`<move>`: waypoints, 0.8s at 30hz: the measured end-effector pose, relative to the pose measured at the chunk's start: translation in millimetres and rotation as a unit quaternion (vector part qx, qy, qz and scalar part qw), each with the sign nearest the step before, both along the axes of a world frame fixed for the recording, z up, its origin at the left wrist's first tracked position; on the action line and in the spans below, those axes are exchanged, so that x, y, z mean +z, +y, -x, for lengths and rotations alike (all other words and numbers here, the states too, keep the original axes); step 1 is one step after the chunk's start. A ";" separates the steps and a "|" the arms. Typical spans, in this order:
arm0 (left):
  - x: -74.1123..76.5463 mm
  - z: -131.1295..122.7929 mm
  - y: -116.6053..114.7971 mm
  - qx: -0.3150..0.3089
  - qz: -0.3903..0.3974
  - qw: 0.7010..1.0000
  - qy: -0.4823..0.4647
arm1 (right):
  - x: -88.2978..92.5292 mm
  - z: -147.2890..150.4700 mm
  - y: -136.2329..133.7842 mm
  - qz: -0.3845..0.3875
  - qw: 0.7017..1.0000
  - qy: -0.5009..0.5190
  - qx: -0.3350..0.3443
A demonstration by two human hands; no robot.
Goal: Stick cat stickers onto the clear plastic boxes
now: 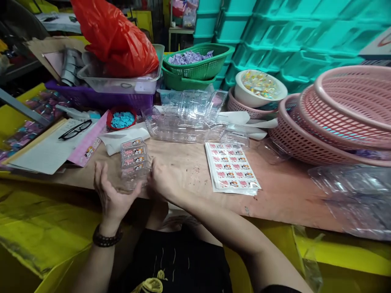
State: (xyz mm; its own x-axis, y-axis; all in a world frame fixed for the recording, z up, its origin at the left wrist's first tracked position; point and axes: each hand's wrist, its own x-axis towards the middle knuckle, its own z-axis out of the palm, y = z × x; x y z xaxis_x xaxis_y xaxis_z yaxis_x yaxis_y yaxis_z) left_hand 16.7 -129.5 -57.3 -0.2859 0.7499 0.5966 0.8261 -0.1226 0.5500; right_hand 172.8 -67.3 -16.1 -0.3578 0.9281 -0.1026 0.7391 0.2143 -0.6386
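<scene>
A clear plastic tray lies near the table's front edge, in line with several overlapping clear trays bearing cat stickers. My left hand is on its left side, fingers spread and thumb reaching to the tray's near edge. On the other side my right hand is closed, its fingers curled against the tray's right edge. What those fingers hold, if anything, is hidden. To the right lies a sheet of cat stickers, on top of other sheets.
Clear trays are piled at the back middle. Pink baskets and more clear plastic trays occupy the right. Eyeglasses rest on papers at left, near a small red basket of blue pieces. Green baskets stand behind.
</scene>
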 end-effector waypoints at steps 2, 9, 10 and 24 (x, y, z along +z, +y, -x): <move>-4.6 4.3 12.1 -0.002 0.032 0.999 0.017 | 1.2 0.5 3.0 0.009 1.000 0.027 0.000; -19.6 6.0 35.2 -0.001 0.034 0.999 0.012 | 30.2 -137.5 46.0 -0.063 0.978 0.008 -0.199; -20.7 5.7 34.7 -0.003 0.026 1.000 0.017 | 30.9 -163.4 54.9 -0.088 0.964 -0.019 -0.252; 19.1 -50.4 13.5 -0.132 -0.132 0.975 -0.117 | 5.2 -262.0 67.3 -0.201 0.895 -0.021 -0.399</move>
State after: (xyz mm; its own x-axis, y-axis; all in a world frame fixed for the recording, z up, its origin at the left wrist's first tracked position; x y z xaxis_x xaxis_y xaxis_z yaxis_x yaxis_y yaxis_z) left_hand 67.1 -116.0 -38.2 -0.2563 0.6448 0.7201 0.6021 -0.4763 0.6408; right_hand 434.7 0.0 -10.9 0.4305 0.8515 0.2995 0.7810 -0.1851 -0.5965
